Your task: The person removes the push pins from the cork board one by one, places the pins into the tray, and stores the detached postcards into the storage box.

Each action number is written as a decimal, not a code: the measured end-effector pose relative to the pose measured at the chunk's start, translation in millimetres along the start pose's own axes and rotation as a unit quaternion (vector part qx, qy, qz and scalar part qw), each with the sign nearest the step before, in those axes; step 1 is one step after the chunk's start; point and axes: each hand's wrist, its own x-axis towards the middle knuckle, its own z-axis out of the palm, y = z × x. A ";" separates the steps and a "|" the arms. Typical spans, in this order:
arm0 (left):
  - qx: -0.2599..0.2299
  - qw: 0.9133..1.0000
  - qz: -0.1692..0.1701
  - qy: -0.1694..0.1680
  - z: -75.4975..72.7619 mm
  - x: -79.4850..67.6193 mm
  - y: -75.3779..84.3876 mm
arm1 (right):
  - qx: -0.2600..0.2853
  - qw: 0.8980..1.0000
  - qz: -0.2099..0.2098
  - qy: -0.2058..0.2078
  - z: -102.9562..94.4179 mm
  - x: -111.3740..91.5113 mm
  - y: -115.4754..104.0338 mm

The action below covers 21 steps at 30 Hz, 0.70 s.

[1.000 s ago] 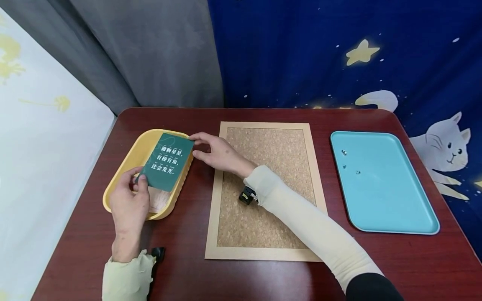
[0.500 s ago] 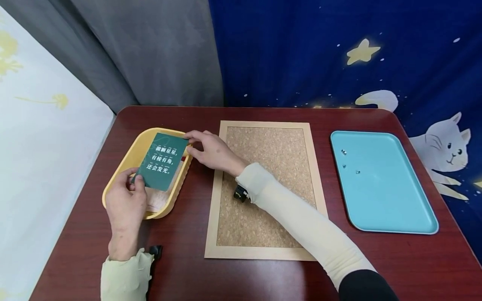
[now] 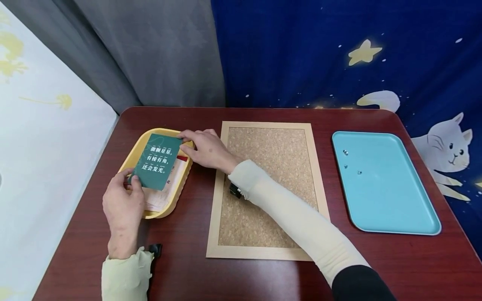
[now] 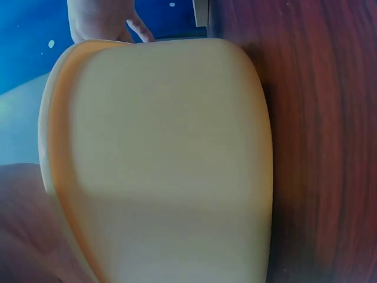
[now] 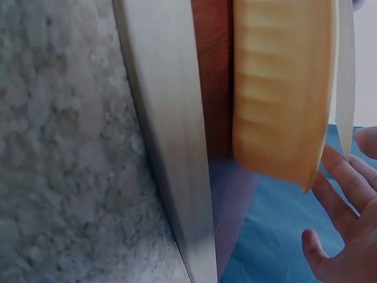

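Note:
A dark green card (image 3: 156, 163) with white Chinese lettering is held tilted over the yellow basket (image 3: 180, 189). My left hand (image 3: 124, 205) pinches its lower left corner between thumb and fingers. At the upper right corner my right hand (image 3: 207, 148) holds the card's edge with its fingertips. In the right wrist view the card (image 5: 346, 76) shows as a thin pale edge, with fingers of the right hand (image 5: 350, 218) on either side of its tip. Pale paper (image 3: 158, 200) and a bit of red lie inside the basket. The basket's outer wall (image 4: 165, 135) fills most of the left wrist view.
A cork board (image 3: 263, 209) with a light wooden frame lies mid-table, under my right forearm. On the right sits a light blue tray (image 3: 391, 188) with a few small clear pieces near its left side. Grey and blue curtains hang behind the table (image 3: 180, 267).
Both hands have shifted the green card a little to the left over the basket. More of the pale paper and a red edge now show beneath it.

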 end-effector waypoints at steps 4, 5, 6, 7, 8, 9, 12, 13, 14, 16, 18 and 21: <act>0.009 1.000 0.012 0.003 1.0 0.2 -1.2 | -0.012 1.000 0.008 -0.019 2.2 4.3 -0.9; 0.007 1.000 0.016 0.003 1.5 0.5 -1.2 | -0.015 1.000 0.011 -0.023 2.4 5.1 -1.3; 0.005 1.000 0.021 0.003 2.0 0.8 -1.0 | -0.017 0.999 0.013 -0.027 2.4 5.9 -1.8; 0.002 1.000 0.024 0.001 2.6 1.4 -0.8 | -0.023 0.999 0.014 -0.030 2.5 6.4 -2.2; -0.001 1.000 0.027 -0.002 3.3 1.8 -0.5 | -0.032 0.999 0.015 -0.035 2.6 6.8 -2.7; -0.003 1.000 0.030 -0.004 3.9 2.0 -0.2 | -0.042 0.998 0.014 -0.039 2.8 6.8 -3.2; -0.005 0.999 0.033 -0.008 5.7 2.6 0.8 | -0.066 0.997 0.012 -0.049 4.0 6.1 -4.0; -0.003 0.999 0.034 -0.010 6.3 2.7 1.1 | -0.072 0.996 0.011 -0.050 4.5 5.9 -3.8; -0.001 0.999 0.034 -0.013 6.7 2.6 1.5 | -0.076 0.996 0.008 -0.050 5.1 5.7 -3.8; 0.002 0.999 0.039 -0.016 7.2 2.8 2.3 | -0.083 0.996 0.002 -0.044 6.0 5.4 -3.6; 0.009 0.999 0.037 -0.028 7.8 3.2 3.4 | -0.093 0.995 -0.009 -0.036 6.5 5.3 -3.6; 0.026 0.998 0.023 -0.052 8.6 3.7 5.8 | -0.104 0.994 -0.021 -0.032 6.1 5.0 -4.4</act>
